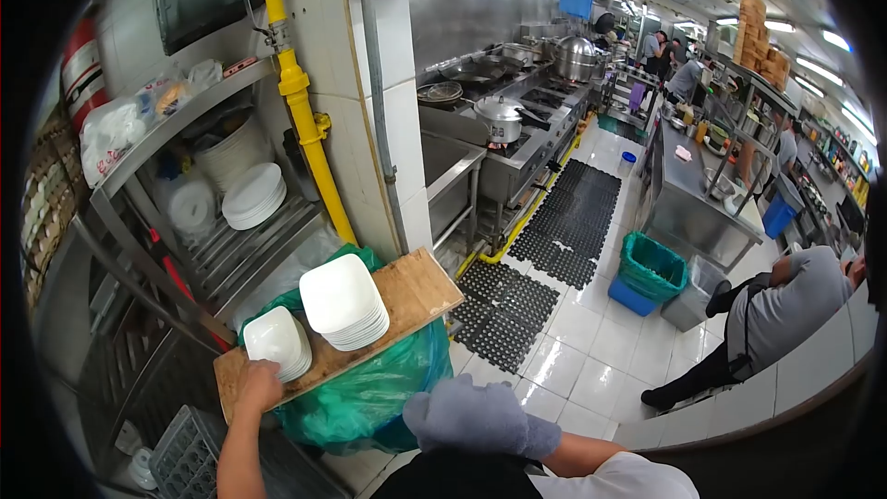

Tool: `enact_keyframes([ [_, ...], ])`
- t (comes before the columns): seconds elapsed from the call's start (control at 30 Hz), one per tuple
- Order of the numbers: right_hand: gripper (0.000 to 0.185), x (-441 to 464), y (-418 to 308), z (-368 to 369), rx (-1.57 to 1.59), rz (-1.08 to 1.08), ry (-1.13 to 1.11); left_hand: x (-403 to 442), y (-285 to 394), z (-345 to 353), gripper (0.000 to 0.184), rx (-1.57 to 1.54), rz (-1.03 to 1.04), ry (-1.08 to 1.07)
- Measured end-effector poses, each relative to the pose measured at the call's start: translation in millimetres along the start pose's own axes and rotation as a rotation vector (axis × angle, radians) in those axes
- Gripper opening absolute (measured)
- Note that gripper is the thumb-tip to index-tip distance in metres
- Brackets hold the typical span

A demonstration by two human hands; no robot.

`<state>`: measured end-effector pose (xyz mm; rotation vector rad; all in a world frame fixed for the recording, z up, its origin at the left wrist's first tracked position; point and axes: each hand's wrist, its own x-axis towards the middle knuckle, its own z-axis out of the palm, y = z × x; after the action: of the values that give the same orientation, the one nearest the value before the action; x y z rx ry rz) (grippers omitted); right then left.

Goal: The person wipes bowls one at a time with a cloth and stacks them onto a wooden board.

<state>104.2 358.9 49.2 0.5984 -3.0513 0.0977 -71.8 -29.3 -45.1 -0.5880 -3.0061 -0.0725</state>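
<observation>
My left hand (pixel 260 385) is at the near side of a stack of small white square bowls (pixel 276 339), its fingers closed against the rim. Right of that stack, a taller stack of larger white square dishes (pixel 342 298) stands on the same wooden board (pixel 420 288). Beneath the board is a bin lined with a green plastic bag (pixel 374 397). A grey cloth (pixel 476 414) covers my right hand near my body, so its fingers are hidden.
A metal shelf (pixel 189 129) at the left holds round white plates (pixel 254 196). A stove with a pot (pixel 500 118) stands ahead. Black mats (pixel 573 222) lie on the floor. Green-lined bin (pixel 652 263) and a bending person (pixel 785 314) are at the right.
</observation>
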Motion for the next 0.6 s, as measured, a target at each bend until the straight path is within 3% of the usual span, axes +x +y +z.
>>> enact_keyframes([
  [0.1,0.010,-6,14,88,0.095,-0.016,0.163,-1,-12,15,0.020,0.043,0.105,0.005],
  [0.27,0.014,-1,-4,-20,0.150,0.003,-0.069,-4,-15,13,0.020,0.006,0.040,0.001],
  [0.33,0.015,3,-5,-26,0.155,-0.021,-0.109,-5,-15,4,0.020,-0.020,0.006,0.019],
  [0.5,0.020,9,-9,-26,0.161,0.050,-0.187,14,-17,14,0.019,0.255,0.051,-0.236],
  [0.53,0.020,9,-7,-26,0.161,-0.047,-0.212,14,-11,11,0.017,0.260,0.026,-0.257],
  [0.6,0.022,8,-2,-20,0.223,-0.158,-0.143,8,-8,19,0.010,0.232,0.108,-0.073],
])
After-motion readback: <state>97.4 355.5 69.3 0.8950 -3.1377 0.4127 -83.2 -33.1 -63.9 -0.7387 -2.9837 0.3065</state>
